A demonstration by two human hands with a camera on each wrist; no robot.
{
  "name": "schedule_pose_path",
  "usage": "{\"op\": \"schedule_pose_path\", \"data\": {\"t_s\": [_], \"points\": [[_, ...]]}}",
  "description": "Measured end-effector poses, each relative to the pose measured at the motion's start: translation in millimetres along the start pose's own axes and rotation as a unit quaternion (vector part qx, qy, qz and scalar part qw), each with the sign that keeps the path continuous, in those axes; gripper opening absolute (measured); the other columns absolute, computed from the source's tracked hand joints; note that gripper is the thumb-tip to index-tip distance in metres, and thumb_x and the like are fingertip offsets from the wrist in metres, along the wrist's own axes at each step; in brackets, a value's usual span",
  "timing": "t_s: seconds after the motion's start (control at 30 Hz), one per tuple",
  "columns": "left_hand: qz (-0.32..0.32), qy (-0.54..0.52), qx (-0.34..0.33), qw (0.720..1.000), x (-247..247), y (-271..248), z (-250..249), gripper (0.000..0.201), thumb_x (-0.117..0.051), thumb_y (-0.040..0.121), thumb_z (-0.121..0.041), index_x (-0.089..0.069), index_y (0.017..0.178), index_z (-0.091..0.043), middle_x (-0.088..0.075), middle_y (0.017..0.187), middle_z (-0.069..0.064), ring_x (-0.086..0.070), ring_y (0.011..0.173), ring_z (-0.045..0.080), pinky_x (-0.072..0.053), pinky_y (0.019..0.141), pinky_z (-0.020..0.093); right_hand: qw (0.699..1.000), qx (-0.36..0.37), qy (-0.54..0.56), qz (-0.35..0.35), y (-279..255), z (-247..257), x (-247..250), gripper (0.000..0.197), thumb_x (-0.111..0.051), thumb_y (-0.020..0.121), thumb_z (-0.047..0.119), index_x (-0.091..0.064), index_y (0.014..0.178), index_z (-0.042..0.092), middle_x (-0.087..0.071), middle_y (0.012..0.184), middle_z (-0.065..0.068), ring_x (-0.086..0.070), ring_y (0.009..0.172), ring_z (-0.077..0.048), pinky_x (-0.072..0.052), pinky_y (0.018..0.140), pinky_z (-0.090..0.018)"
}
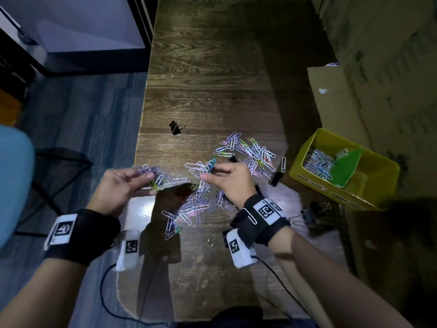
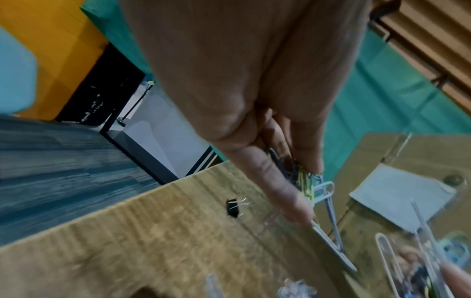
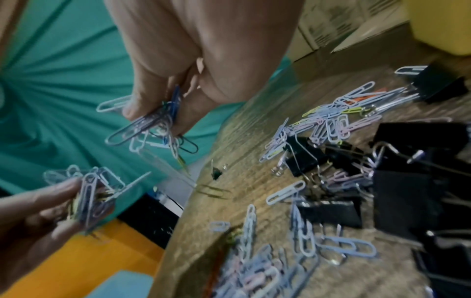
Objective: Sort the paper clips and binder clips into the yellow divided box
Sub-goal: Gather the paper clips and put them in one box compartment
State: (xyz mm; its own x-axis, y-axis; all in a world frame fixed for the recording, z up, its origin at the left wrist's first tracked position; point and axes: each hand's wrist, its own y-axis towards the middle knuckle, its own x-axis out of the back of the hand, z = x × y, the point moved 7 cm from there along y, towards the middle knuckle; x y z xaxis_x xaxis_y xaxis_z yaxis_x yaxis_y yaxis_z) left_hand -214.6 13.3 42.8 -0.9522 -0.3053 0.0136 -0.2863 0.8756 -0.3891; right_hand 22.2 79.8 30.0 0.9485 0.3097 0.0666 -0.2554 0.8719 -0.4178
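Note:
My left hand (image 1: 132,181) grips a bunch of pastel paper clips (image 1: 160,177) above the table's left edge; the same bunch (image 2: 309,185) pokes out between thumb and fingers in the left wrist view. My right hand (image 1: 227,174) pinches a second bunch of paper clips (image 1: 203,166), also seen from the right wrist (image 3: 153,125). Loose paper clips (image 1: 248,150) and another heap (image 1: 196,207) lie on the wooden table (image 1: 212,79). Black binder clips (image 1: 275,177) lie among them. The yellow divided box (image 1: 305,176) stands at right, with paper clips (image 1: 316,163) in its left compartment beside a green divider (image 1: 345,166).
A lone black binder clip (image 1: 176,127) lies farther back on the table. More binder clips (image 1: 309,214) lie near my right wrist. Cardboard boxes (image 1: 335,98) rise behind the yellow box. A blue chair (image 1: 14,181) stands on the floor at left.

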Motion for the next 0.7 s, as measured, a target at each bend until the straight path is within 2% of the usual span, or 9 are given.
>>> {"op": "schedule_pose_path", "data": {"t_s": [0.07,0.13,0.2,0.27,0.33,0.5,0.6,0.67,0.7], "points": [[0.007,-0.023,-0.012,1.000,-11.8,1.1,-19.0,0.020,-0.074,0.057,-0.025,-0.075,0.069,-0.009,-0.072,0.072,0.001,-0.067,0.063,0.013,-0.059,0.062,0.028,0.998,0.019,0.045,-0.028,-3.5,10.7,16.3,0.015,-0.083,0.068,0.009,-0.069,0.071,0.010,-0.062,0.065,0.010,-0.053,0.056,0.003,-0.046,0.064,-0.013],[0.028,-0.048,-0.028,0.998,-33.3,4.2,-37.6,0.021,-0.072,0.065,-0.019,-0.071,0.073,0.000,-0.069,0.070,0.006,-0.065,0.064,0.014,-0.059,0.060,0.027,0.995,0.044,0.078,-0.054,-10.4,24.4,35.9,0.022,-0.084,0.067,0.012,-0.071,0.076,-0.003,-0.066,0.073,-0.008,-0.056,0.068,-0.011,-0.050,0.070,-0.029],[0.061,-0.053,-0.041,0.996,-65.2,9.2,-54.6,0.033,-0.070,0.068,-0.017,-0.064,0.083,0.012,-0.068,0.074,0.011,-0.066,0.069,0.018,-0.058,0.059,0.027,0.990,0.065,0.107,-0.071,-18.6,40.4,58.8,0.024,-0.083,0.069,0.012,-0.073,0.085,-0.003,-0.072,0.088,-0.017,-0.061,0.077,-0.017,-0.053,0.079,-0.035],[0.092,-0.061,-0.042,0.993,-106.4,13.6,-68.4,0.025,-0.070,0.065,-0.018,-0.070,0.078,0.003,-0.071,0.071,0.006,-0.067,0.064,0.014,-0.059,0.059,0.028,0.982,0.096,0.133,-0.092,-29.6,61.7,85.5,0.018,-0.080,0.071,0.007,-0.074,0.088,0.003,-0.074,0.091,-0.013,-0.066,0.083,-0.018,-0.056,0.081,-0.032],[0.115,-0.083,-0.034,0.989,-148.5,18.0,-78.9,0.013,-0.067,0.067,-0.015,-0.073,0.072,-0.005,-0.072,0.070,0.002,-0.066,0.061,0.011,-0.058,0.057,0.027,0.971,0.140,0.155,-0.120,-40.1,83.4,113.5,0.014,-0.077,0.073,0.002,-0.074,0.086,0.004,-0.074,0.090,-0.012,-0.068,0.084,-0.020,-0.056,0.077,-0.028],[0.185,-0.091,-0.006,0.978,-268.2,25.7,-87.3,0.014,-0.060,0.082,-0.003,-0.069,0.072,-0.006,-0.070,0.065,-0.001,-0.065,0.060,0.008,-0.057,0.054,0.023,0.936,0.217,0.215,-0.175,-60.6,116.8,193.9,0.011,-0.073,0.075,-0.001,-0.073,0.084,0.005,-0.075,0.082,-0.004,-0.068,0.077,-0.013,-0.053,0.070,-0.024],[0.230,-0.027,0.018,0.973,-336.8,26.1,-72.4,0.014,-0.058,0.085,0.000,-0.064,0.074,-0.005,-0.066,0.056,-0.003,-0.062,0.051,0.008,-0.054,0.047,0.022,0.926,0.219,0.208,-0.225,-58.4,113.8,234.1,0.011,-0.074,0.074,-0.001,-0.073,0.084,0.004,-0.074,0.078,0.000,-0.066,0.073,-0.009,-0.052,0.068,-0.022],[0.244,0.041,0.037,0.968,-370.3,34.1,-47.6,0.018,-0.064,0.083,-0.002,-0.065,0.066,-0.009,-0.062,0.051,-0.002,-0.060,0.045,0.014,-0.053,0.044,0.026,0.924,0.200,0.198,-0.257,-50.6,101.4,255.5,0.012,-0.076,0.073,0.000,-0.072,0.084,0.003,-0.074,0.077,0.000,-0.065,0.073,-0.010,-0.053,0.070,-0.024],[0.251,0.083,0.037,0.964,-383.6,39.2,-35.2,0.023,-0.066,0.082,-0.003,-0.064,0.061,-0.011,-0.060,0.051,0.001,-0.060,0.045,0.020,-0.054,0.047,0.031,0.926,0.185,0.193,-0.265,-45.0,93.5,264.3,0.012,-0.076,0.073,0.000,-0.072,0.084,0.004,-0.074,0.077,0.000,-0.065,0.073,-0.010,-0.053,0.072,-0.024]]}}
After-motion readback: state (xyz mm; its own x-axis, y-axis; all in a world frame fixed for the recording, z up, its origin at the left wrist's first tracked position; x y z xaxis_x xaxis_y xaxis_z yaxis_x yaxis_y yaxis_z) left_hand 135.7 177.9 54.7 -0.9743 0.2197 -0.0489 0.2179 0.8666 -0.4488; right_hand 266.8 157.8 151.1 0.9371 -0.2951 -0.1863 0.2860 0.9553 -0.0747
